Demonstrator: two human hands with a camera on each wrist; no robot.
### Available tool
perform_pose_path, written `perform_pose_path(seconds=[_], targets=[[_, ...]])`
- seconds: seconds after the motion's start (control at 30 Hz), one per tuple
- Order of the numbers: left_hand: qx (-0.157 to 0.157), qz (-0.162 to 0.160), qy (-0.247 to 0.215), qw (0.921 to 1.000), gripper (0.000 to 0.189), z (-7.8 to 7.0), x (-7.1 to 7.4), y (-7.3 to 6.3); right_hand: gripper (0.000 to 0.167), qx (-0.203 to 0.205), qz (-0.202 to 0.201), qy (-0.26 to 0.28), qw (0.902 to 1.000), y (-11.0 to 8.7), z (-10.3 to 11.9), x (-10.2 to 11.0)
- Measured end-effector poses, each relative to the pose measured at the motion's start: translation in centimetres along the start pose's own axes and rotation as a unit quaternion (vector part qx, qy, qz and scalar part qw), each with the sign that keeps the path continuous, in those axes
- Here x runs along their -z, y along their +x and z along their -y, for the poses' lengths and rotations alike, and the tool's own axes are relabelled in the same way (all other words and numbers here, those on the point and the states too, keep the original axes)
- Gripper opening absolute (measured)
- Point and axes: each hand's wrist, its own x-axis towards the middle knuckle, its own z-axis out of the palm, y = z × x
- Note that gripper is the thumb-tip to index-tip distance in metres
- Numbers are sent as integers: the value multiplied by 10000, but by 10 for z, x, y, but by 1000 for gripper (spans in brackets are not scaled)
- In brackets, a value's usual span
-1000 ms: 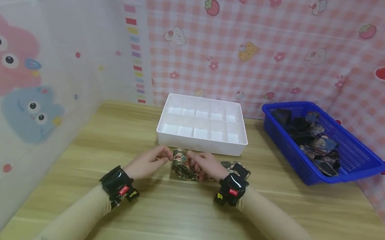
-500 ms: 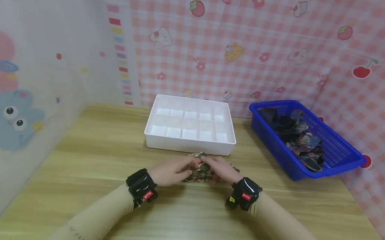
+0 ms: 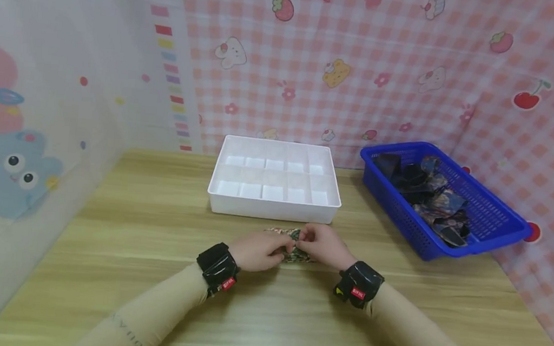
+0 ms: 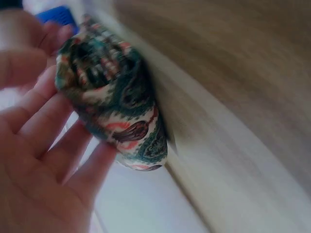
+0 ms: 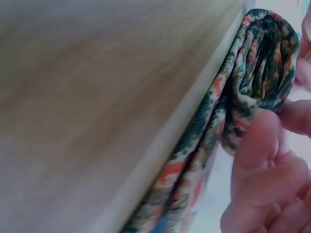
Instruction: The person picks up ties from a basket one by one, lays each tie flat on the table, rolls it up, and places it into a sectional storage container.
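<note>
Between my hands, on the table in front of the white box, lies a rolled paisley cloth (image 3: pixel 295 253) in green, cream and red. My left hand (image 3: pixel 258 250) is at its left part; in the left wrist view, the fingers (image 4: pixel 63 141) lie along the side of the roll (image 4: pixel 129 111). From the right, my right hand (image 3: pixel 325 247) pinches the roll, its thumb (image 5: pixel 262 138) against the coil in the right wrist view. A flat, folded length of the cloth (image 5: pixel 192 160) runs out from the coil there. In the head view, both hands cover much of the roll.
Behind the hands stands a white divided box (image 3: pixel 274 209) with several compartments. A blue perforated basket (image 3: pixel 395 220) at the right holds several dark and patterned cloth items (image 3: pixel 443 202). Printed curtains (image 3: pixel 285 70) line the back and sides of the wooden table (image 3: pixel 266 313).
The left hand has moved right onto the roll, after standing at its left end. The loose length seen at the right is now mostly hidden or taken up. The head view has shifted slightly.
</note>
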Motion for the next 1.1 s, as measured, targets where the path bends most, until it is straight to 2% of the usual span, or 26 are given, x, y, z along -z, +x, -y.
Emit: perform_pose_path(seconds=[0.1,0.17,0.23,0.3,0.4,0.53,0.63,0.8,0.97,1.1], targets=[[260,-317,-645,9971,16,9,4,-4,12,144,42,-130,9998,-1,3,0],[683,-664,-936,9910,11,17,9,-14,12,189,164,-48,9997,3,6,-3],[1155,-871,-922,9852,9,24,13,-25,12,163,319,119,9993,5,7,-6],[1483,-835,-885,9814,12,28,14,-34,10,115,504,310,9982,8,7,-8],[1681,-673,-946,9789,16,32,12,-44,9,28,747,495,9960,11,8,-13],[1844,-917,-1176,9715,12,33,15,-55,17,-151,859,764,9933,18,14,-18],[1744,-1191,-1142,9708,11,32,22,-58,35,-386,825,1018,9906,20,19,-18],[1212,-1422,-1130,9759,15,23,31,-45,55,-697,703,1255,9871,14,16,-9],[738,-1309,-1350,9794,17,14,31,-19,64,-618,701,1334,9866,9,8,0],[139,-1051,-1054,9888,16,8,26,10,65,-660,694,1276,9872,3,1,6]])
